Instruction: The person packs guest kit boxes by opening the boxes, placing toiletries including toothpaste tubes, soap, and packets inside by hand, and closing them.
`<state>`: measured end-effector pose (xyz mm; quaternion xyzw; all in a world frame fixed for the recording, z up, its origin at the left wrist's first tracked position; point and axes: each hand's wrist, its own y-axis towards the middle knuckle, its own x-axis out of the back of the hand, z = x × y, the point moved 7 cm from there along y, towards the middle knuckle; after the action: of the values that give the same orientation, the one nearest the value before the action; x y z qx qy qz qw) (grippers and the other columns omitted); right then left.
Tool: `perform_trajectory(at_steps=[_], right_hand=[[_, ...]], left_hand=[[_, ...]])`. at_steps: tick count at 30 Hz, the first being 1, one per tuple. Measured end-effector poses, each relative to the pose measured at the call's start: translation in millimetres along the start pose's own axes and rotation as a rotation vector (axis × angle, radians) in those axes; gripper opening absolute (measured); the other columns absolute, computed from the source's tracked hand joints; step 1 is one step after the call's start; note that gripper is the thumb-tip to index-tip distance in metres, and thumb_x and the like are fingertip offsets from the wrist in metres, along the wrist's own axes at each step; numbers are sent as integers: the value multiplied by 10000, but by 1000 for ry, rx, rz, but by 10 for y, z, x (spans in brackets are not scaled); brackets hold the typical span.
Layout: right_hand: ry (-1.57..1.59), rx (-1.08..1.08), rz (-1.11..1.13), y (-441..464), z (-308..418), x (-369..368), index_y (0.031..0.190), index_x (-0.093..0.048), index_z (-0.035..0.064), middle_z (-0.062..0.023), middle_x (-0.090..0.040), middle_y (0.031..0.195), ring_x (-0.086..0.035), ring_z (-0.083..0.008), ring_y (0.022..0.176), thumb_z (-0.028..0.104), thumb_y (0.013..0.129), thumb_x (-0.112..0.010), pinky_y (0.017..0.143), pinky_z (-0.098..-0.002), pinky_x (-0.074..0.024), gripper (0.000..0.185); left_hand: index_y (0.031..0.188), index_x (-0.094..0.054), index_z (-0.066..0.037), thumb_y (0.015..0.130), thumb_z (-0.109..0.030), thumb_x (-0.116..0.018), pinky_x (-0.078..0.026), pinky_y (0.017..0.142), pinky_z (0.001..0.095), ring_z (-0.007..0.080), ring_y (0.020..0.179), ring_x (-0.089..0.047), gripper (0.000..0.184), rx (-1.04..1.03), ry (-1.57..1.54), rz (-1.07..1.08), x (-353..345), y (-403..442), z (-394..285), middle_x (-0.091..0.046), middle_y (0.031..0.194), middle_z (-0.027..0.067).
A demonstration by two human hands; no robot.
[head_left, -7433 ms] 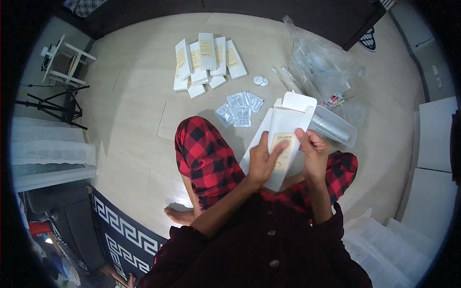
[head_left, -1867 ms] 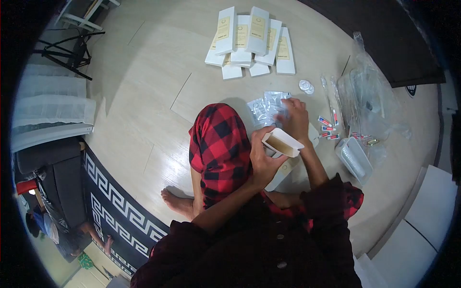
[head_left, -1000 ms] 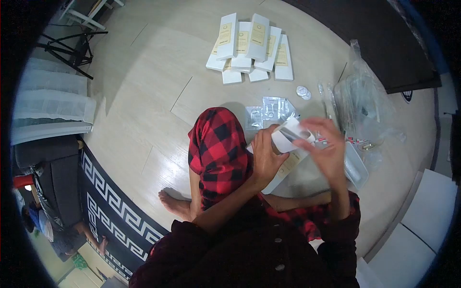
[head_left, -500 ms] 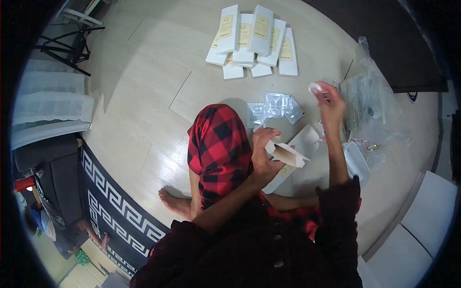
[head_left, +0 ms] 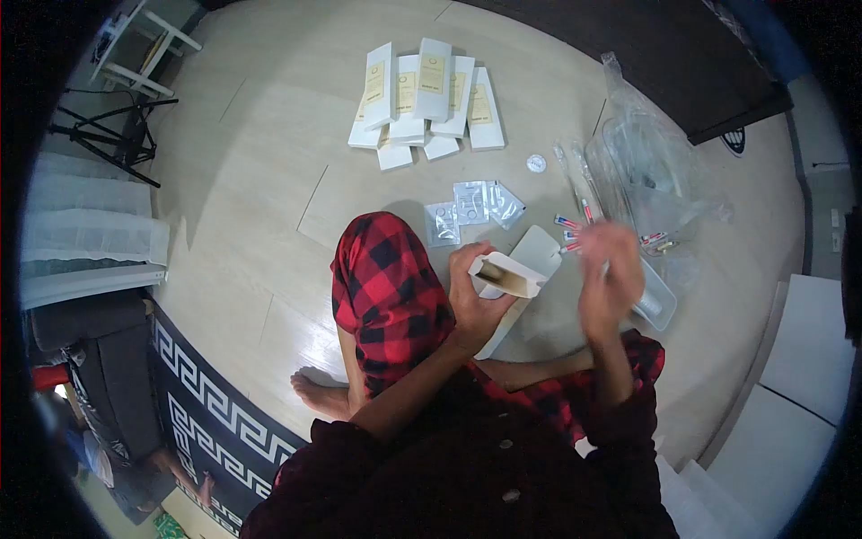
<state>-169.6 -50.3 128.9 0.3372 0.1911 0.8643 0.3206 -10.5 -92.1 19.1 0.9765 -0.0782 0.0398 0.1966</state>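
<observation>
While left hand (head_left: 476, 303) grips box (head_left: 507, 277), right hand (head_left: 613, 280) hovers.

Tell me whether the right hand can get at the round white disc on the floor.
Probably yes: the disc lies uncovered on the floor, and the open box in the left hand is clear of it. The right hand is blurred, though, so whether it is empty is unclear.

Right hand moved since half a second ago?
Yes: the right hand has pulled back toward the body; it was level with the silver sachets and now sits nearer the body than they do.
</observation>
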Motion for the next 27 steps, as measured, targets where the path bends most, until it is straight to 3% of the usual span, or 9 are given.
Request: perform_trajectory(at_steps=[3,8,11,13,15,17,20,24,27], right_hand=[[-91,-383,5,152,-1590,-254,912,-653,20,-156,-623,895,-624,-267,721,134,826,-605,646,-343,-480,150],[-683,-280,257,-99,-2844,-772,1068,-615,61,-167,-611,864,-616,-309,712,115,813,-600,665,-385,-480,261],[-464,-376,186,122,-2368,-681,1172,-547,38,-135,-603,877,-616,-245,717,82,802,-622,665,-334,-490,381],[210,-458,-104,307,-1626,-363,1297,-414,22,-79,-576,884,-599,-160,751,20,811,-616,665,-276,-492,527],[487,-362,-305,370,-819,44,1391,-213,23,-43,-552,877,-580,-113,805,-31,823,-595,691,-236,-486,687],[494,-211,-384,345,-159,394,1412,-66,17,-77,-559,885,-590,-134,803,-61,812,-597,727,-257,-490,805],[332,-38,-281,171,339,454,1409,-19,4,-91,-552,875,-600,-158,817,-77,773,-633,760,-256,-484,888],[132,68,5,-22,385,229,1420,70,64,-76,-548,836,-561,-145,805,-90,733,-661,736,-281,-473,1016],[45,68,27,-48,447,231,1425,71,79,-73,-529,903,-527,-115,737,-98,690,-685,652,-244,-464,1069]], left_hand=[[1134,-459,-37,522,-56,-837,-432,862,356,292,979,-528,719,37,65,12,-30,14,87,-516,1060,138],[1133,-458,-38,509,-29,-826,-429,850,360,292,994,-514,724,125,76,57,-39,0,233,-512,1071,136],[1164,-441,-14,548,-50,-820,-443,848,355,269,993,-528,723,66,229,86,-22,69,174,-510,1049,138],[1155,-452,-41,500,-16,-787,-362,894,394,314,1025,-480,737,193,189,128,-58,100,253,-508,1084,127],[1166,-448,-43,504,-17,-775,-346,904,397,311,1037,-474,739,195,176,120,-96,106,248,-507,1078,126],[1165,-446,-45,503,-20,-767,-348,890,398,313,1027,-472,736,206,154,132,-149,125,152,-504,1065,127],[1173,-443,-47,508,-36,-760,-347,876,401,313,1015,-470,737,156,156,159,-200,154,-153,-499,1053,126],[1205,-426,-57,518,-56,-758,-347,851,406,319,1004,-470,763,159,113,226,-286,115,-511,-486,1042,137],[1212,-420,-59,520,-66,-759,-346,846,408,320,1003,-473,770,117,137,279,-328,42,-651,-484,1030,136]])
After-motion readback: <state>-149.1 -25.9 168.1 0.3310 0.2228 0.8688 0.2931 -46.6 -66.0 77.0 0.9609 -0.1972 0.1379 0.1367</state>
